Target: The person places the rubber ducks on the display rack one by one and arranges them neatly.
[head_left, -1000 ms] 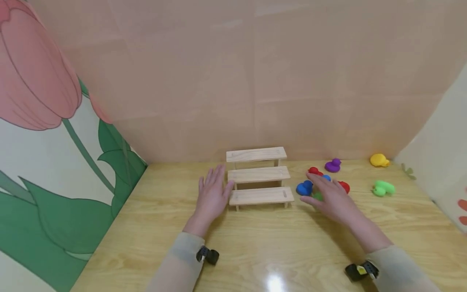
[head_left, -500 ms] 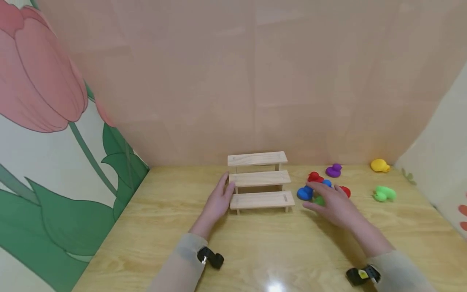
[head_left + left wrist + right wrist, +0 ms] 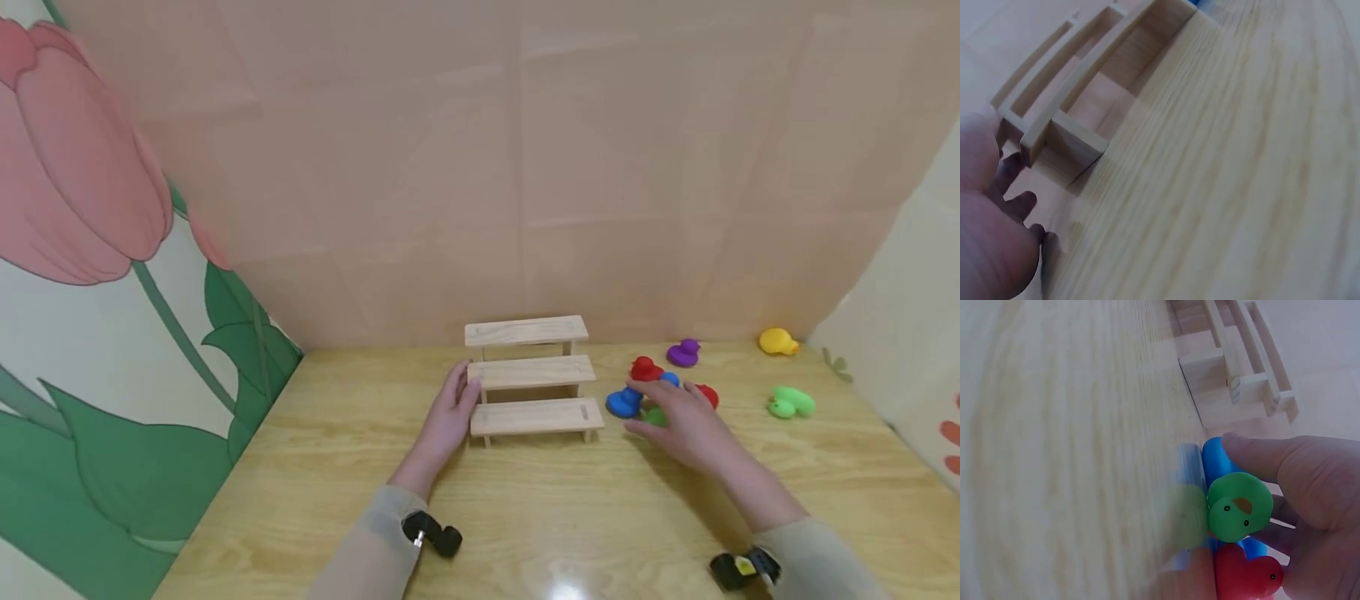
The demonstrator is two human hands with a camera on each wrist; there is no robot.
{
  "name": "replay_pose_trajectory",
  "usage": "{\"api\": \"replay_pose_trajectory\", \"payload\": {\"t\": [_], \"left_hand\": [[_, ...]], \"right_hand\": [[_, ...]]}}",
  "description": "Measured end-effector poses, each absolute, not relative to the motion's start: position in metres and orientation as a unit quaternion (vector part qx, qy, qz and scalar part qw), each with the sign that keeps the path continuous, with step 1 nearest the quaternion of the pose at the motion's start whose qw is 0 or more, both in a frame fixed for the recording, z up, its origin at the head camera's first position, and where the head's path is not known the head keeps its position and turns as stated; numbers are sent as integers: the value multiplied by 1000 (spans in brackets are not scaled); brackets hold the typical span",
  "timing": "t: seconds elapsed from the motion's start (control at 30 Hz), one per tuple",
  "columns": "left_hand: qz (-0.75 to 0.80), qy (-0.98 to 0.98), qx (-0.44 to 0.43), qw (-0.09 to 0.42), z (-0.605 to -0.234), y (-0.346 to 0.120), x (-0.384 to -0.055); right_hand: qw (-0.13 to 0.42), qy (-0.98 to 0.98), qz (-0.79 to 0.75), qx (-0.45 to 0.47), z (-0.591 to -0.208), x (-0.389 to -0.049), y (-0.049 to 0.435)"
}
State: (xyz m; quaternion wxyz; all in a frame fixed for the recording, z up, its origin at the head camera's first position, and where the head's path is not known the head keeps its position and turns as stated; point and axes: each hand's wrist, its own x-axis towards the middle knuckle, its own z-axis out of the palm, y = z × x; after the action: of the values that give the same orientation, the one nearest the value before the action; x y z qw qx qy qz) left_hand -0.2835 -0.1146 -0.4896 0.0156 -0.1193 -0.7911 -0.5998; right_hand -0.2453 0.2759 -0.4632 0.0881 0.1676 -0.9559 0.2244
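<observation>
Right of the wooden stand (image 3: 531, 372), ducks (image 3: 1240, 506) crowd so tightly that our loose right hand (image 3: 690, 423) could topple one; the grip of our left hand (image 3: 446, 417) we cannot judge.

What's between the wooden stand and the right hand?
In the head view, a blue duck sits between the wooden stand and the right hand.
</observation>
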Motion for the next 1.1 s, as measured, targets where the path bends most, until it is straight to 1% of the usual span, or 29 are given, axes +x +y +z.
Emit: {"api": "replay_pose_trajectory", "payload": {"t": [0.3, 0.47, 0.73, 0.97, 1.1], "left_hand": [[-604, -787, -126, 8, -492, -116, -286], [-605, -785, -131, 16, -494, -117, -286], [-610, -781, -133, 11, -497, -125, -287], [-624, -767, -154, -3, -499, -135, -289], [-617, -771, -159, -9, -498, -137, -287]], "right_hand": [[98, -955, 222, 174, -463, -246, 277], [96, -953, 235, 168, -461, -245, 277], [121, -952, 223, 170, -462, -244, 276], [90, -950, 236, 185, -462, -246, 275], [82, -951, 227, 195, -463, -247, 275]]}}
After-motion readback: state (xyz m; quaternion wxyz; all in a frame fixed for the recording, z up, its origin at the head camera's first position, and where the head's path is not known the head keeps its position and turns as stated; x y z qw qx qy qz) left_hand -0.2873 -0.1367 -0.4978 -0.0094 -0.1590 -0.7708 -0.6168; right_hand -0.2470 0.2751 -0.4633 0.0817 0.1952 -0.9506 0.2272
